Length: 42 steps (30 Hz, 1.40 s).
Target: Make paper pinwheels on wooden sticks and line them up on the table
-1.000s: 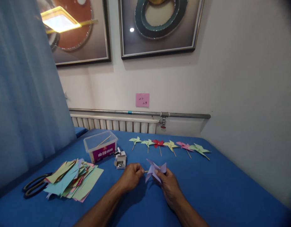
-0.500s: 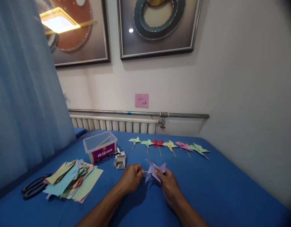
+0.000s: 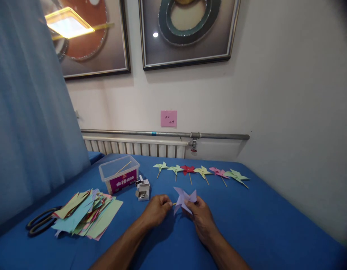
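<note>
A lavender paper pinwheel (image 3: 182,198) is held between my two hands above the blue-covered surface. My right hand (image 3: 201,215) grips it from the right, thumb pressed on the front of the paper. Its thin wooden stick (image 3: 174,204) points left, and my left hand (image 3: 158,209) pinches that stick, so most of it is hidden by the fingers. Beyond the hands lie several finished pinwheels in a row, among them a red pinwheel (image 3: 188,170), a yellow pinwheel (image 3: 202,172) and a pink pinwheel (image 3: 218,172).
A clear plastic tub (image 3: 106,170) with a stick across it stands at the back left. Beside it is a small opened box (image 3: 143,191) with shiny bits inside. Cut coloured papers (image 3: 87,215) lie at the left, near black-handled scissors (image 3: 39,221). A blue curtain (image 3: 32,112) hangs at left.
The lavender pinwheel has tilted very slightly, and my right thumb has shifted a little on it. Both hands keep their hold; the other things stay in place.
</note>
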Tool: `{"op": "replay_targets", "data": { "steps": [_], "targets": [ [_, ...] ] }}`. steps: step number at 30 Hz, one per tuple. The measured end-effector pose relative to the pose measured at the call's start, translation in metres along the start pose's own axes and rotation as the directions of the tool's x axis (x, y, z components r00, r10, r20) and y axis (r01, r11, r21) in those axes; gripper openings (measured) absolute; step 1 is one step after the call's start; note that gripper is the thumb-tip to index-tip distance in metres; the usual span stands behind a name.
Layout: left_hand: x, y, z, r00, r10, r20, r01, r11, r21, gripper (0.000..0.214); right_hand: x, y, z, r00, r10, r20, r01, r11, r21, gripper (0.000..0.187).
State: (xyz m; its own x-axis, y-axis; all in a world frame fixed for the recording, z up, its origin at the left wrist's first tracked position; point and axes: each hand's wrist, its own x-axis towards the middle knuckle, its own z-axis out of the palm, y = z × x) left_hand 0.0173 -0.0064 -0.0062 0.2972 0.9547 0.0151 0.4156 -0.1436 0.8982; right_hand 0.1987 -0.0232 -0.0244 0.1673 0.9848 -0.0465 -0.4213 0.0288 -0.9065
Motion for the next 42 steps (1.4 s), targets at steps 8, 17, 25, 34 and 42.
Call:
{"op": "replay_targets", "data": {
  "steps": [8, 17, 25, 34, 42],
  "targets": [
    [-0.009, 0.005, -0.009, 0.995, 0.098, 0.025, -0.101, 0.955, 0.280, 0.015, 0.013, 0.000, -0.008, 0.993, -0.072, -0.093, 0.067, 0.996, -0.056, 0.035],
    [-0.015, 0.011, 0.008, 0.994, 0.085, 0.062, -0.103, 0.916, 0.388, 0.016, 0.013, 0.005, -0.012, 0.987, -0.122, -0.110, 0.117, 0.992, -0.050, 0.034],
    [-0.011, 0.004, 0.011, 0.996, 0.089, -0.015, -0.075, 0.911, 0.406, 0.015, 0.007, -0.003, -0.005, 0.995, -0.024, -0.095, 0.028, 0.999, 0.038, 0.043],
    [-0.006, 0.000, 0.007, 0.988, 0.114, -0.105, -0.057, 0.896, 0.440, 0.014, 0.004, -0.005, -0.003, 0.994, -0.006, -0.111, 0.007, 1.000, 0.004, 0.050],
    [0.002, -0.004, 0.010, 0.965, 0.018, -0.263, 0.013, 0.993, 0.115, 0.010, 0.004, 0.008, 0.000, 0.994, -0.105, 0.011, 0.103, 0.949, -0.297, 0.044]
  ]
}}
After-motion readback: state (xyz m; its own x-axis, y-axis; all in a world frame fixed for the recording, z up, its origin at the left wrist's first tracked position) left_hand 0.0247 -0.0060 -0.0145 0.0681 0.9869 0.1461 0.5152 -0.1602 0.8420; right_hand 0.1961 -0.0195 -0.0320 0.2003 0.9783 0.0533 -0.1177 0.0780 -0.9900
